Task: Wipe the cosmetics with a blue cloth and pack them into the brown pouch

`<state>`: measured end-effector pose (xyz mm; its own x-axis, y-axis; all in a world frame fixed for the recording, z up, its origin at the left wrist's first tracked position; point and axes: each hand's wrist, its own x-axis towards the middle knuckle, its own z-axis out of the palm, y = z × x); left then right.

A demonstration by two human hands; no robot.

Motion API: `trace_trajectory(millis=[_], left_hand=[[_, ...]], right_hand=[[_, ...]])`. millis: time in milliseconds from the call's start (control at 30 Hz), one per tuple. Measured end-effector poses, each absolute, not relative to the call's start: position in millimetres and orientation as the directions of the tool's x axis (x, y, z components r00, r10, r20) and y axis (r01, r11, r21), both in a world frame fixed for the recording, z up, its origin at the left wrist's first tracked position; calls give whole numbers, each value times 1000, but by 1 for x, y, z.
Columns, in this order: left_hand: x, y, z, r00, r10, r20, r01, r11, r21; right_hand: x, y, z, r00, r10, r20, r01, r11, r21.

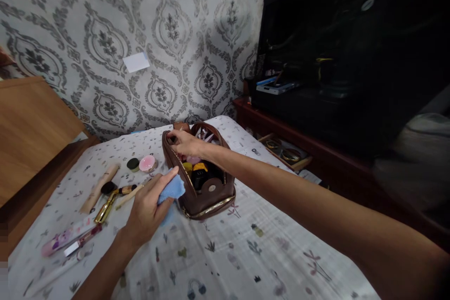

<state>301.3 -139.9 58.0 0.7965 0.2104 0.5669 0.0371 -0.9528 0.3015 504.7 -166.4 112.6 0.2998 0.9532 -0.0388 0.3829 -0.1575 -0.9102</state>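
A brown leather cosmetic bag (207, 194) stands open on the patterned bedsheet (246, 248), with several small items inside. My left hand (149, 208) is closed on a blue cloth (171, 190) and presses it against the bag's left side. My right hand (184, 141) reaches across the bag and grips its far left rim near the zipper.
To the left of the bag lie a pink round compact (147, 163), a dark small jar (132, 164), a gold tube (105, 207), a beige tube (99, 188) and pink tubes (70, 236). A wooden headboard (31, 131) stands left. A dark cabinet (351, 56) and red-brown shelf (281, 124) stand right.
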Motion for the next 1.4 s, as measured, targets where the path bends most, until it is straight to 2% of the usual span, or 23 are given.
trace_trajectory(millis=[200, 333, 367, 433, 600, 733, 1067, 1167, 1300, 1367, 1400], left_hand=[[300, -141, 61, 792, 237, 562, 17, -930, 368], [317, -128, 77, 712, 389, 585, 80, -872, 482], [324, -122, 82, 698, 397, 596, 87, -873, 480], [338, -108, 93, 729, 326, 602, 56, -905, 422], [355, -81, 110, 843, 160, 514, 59, -977, 207], [352, -76, 116, 871, 109, 479, 51, -990, 132], [351, -85, 102, 795, 186, 578, 42, -966, 254], [339, -87, 96, 741, 270, 615, 101, -950, 295], [315, -90, 81, 694, 388, 607, 200, -913, 355], [302, -93, 68, 699, 426, 574, 221, -892, 394], [296, -94, 61, 698, 450, 557, 234, -879, 417]], right_hand=[[501, -170, 110, 326, 942, -80, 276, -175, -945], [500, -162, 108, 345, 934, -87, 269, -188, -945], [500, -161, 109, 352, 932, -90, 270, -193, -943], [500, -161, 110, 367, 926, -94, 263, -200, -944], [498, -166, 110, 390, 915, -102, 201, -192, -961], [494, -168, 109, 400, 910, -113, 164, -193, -967], [489, -179, 116, 426, 900, -87, 220, -196, -956], [492, -181, 118, 439, 896, -68, 273, -205, -940], [499, -201, 130, 479, 878, 16, 372, -186, -910], [494, -224, 134, 509, 847, 151, 444, -108, -889], [488, -237, 133, 516, 797, 315, 541, -18, -841]])
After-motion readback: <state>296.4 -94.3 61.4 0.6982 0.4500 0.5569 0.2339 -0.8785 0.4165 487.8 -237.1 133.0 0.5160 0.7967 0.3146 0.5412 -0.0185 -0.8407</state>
